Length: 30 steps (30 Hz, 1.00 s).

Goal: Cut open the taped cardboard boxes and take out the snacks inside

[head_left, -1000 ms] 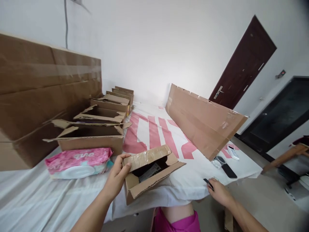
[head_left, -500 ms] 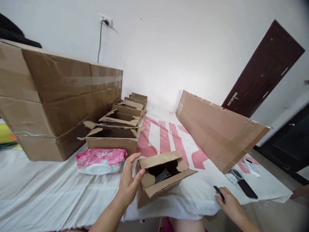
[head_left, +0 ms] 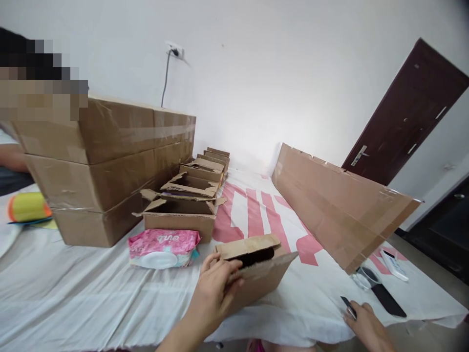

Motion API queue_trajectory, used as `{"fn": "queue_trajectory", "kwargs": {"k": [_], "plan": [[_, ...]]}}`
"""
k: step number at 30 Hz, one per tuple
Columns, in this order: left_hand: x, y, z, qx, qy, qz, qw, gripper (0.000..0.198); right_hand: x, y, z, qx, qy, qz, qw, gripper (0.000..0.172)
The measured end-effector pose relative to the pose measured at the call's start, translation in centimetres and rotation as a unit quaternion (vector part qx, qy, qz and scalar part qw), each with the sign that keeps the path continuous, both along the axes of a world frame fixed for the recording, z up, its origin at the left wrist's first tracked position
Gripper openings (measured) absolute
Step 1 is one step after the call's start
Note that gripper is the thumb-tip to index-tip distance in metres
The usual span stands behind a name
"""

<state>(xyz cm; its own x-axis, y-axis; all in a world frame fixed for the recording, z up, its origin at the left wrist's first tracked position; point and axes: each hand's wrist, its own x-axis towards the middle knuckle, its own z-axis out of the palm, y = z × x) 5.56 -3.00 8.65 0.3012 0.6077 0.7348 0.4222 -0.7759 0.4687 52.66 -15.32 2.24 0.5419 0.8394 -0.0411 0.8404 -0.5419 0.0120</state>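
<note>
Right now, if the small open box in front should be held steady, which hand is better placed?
Likely the left hand: it touches the small open box at its left end. The right hand is apart from it and holds a thin dark tool.

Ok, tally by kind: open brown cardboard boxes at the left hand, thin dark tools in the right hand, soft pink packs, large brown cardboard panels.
Open brown cardboard box at the left hand: 1
Thin dark tool in the right hand: 1
Soft pink pack: 1
Large brown cardboard panel: 1
Total: 4
</note>
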Motion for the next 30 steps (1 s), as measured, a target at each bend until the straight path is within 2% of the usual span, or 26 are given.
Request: {"fn": "queue_trajectory", "kwargs": {"k": [2, 5, 9, 13, 18, 20, 22, 26, 30], "plan": [[0.2, 0.4, -0.8, -0.063, -0.071, 0.072, 0.993, 0.030, 0.5, -0.1, -0.2, 0.000, -0.010, -0.008, 1.000, 0.041], [0.5, 0.8, -1.4, -0.136, -0.125, 0.104, 0.977, 0.041, 1.0, 0.1, -0.3, 0.023, -0.014, 0.001, 1.000, 0.042], [0.8, 1.0, -0.9, -0.125, -0.119, 0.116, 0.978, 0.040, 0.5, 0.8, 0.0, 0.104, -0.021, 0.054, 0.993, 0.040], [0.7, 1.0, -0.3, -0.082, -0.085, 0.119, 0.986, 0.025, -1.7, 1.7, 1.4, 0.167, -0.004, 0.096, 0.981, 0.033], [0.4, 1.0, -0.2, -0.028, -0.052, 0.113, 0.992, 0.022, -7.1, 2.8, 4.9, 0.173, 0.056, 0.132, 0.974, 0.039], [0.4, 0.9, -0.2, -0.012, -0.040, 0.113, 0.993, 0.024, -9.7, 3.5, 6.9, 0.178, 0.082, 0.171, 0.966, 0.040], [0.5, 0.9, -0.2, 0.002, -0.029, 0.114, 0.993, 0.026, -12.2, 4.4, 9.1, 0.190, 0.100, 0.233, 0.949, 0.033], [0.6, 1.0, -0.4, 0.015, -0.017, 0.095, 0.995, 0.026, -16.7, 6.6, 13.0, 0.201, 0.071, 0.328, 0.920, 0.027], [0.6, 1.0, -0.4, 0.019, -0.016, 0.086, 0.996, 0.024, -20.3, 9.0, 15.1, 0.174, 0.026, 0.401, 0.899, 0.022]]}}
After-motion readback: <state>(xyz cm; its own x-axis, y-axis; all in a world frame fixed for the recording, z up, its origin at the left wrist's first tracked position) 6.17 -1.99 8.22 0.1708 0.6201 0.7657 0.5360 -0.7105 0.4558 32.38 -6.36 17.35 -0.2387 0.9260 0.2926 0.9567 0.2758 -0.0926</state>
